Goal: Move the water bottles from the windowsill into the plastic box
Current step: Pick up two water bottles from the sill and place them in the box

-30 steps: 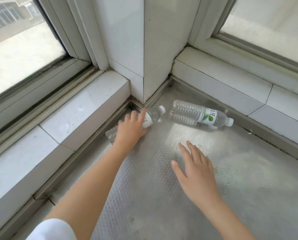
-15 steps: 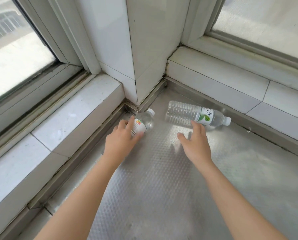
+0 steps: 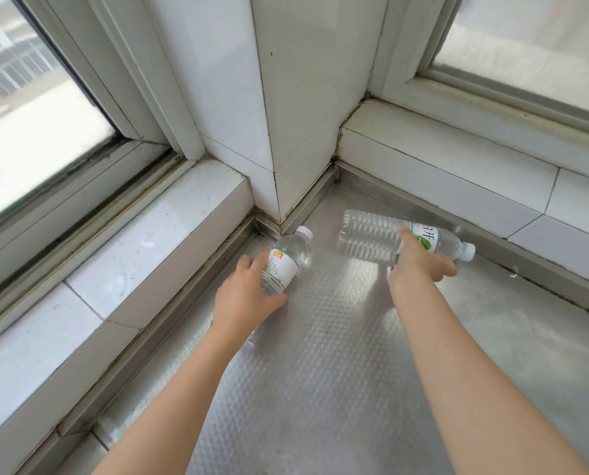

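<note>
We hold one water bottle in each hand on the windowsill. Our left hand (image 3: 248, 296) curls round the small bottle (image 3: 287, 258), whose long axis runs away from us, its white cap toward the tiled corner pillar (image 3: 286, 97). Our right hand (image 3: 418, 260) grips the ribbed bottle (image 3: 371, 233) at its green-leaf label; it lies crosswise, cap to the right. The embossed metal sill surface (image 3: 320, 371) is edged by white tiled ledges (image 3: 156, 241) below two windows (image 3: 29, 125).

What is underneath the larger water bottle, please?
The larger water bottle lies above the embossed metal sill surface, gripped by the right hand. Whether it still touches the surface is hidden by that hand.
</note>
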{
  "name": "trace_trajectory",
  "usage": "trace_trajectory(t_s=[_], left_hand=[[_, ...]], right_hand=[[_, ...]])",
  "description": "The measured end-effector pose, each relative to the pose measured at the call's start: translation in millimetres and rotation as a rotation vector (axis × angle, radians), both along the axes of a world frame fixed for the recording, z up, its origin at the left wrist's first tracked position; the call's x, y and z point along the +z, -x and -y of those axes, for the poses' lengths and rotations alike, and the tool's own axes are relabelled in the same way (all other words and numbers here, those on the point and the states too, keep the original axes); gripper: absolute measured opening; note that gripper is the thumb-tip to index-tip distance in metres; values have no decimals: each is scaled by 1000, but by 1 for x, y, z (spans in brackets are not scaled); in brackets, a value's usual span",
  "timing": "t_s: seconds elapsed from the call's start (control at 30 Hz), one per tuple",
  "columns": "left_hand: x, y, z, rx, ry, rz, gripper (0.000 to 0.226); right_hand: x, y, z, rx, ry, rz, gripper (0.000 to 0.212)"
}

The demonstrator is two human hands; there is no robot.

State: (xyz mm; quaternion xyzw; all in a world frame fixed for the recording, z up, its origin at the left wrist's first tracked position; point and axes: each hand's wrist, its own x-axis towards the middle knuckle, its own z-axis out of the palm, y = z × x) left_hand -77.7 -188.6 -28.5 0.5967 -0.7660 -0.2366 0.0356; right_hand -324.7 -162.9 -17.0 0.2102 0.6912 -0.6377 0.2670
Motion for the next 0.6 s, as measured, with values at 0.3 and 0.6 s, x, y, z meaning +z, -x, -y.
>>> trace_trajectory(t_s=[0.3, 0.6], left_hand=[[-2, 3, -5, 6, 73, 41, 85], [2, 3, -5, 55, 64, -40, 80]], right_hand=[[20, 15, 28, -65, -171, 110, 94], [19, 14, 5, -107, 131, 187, 76]])
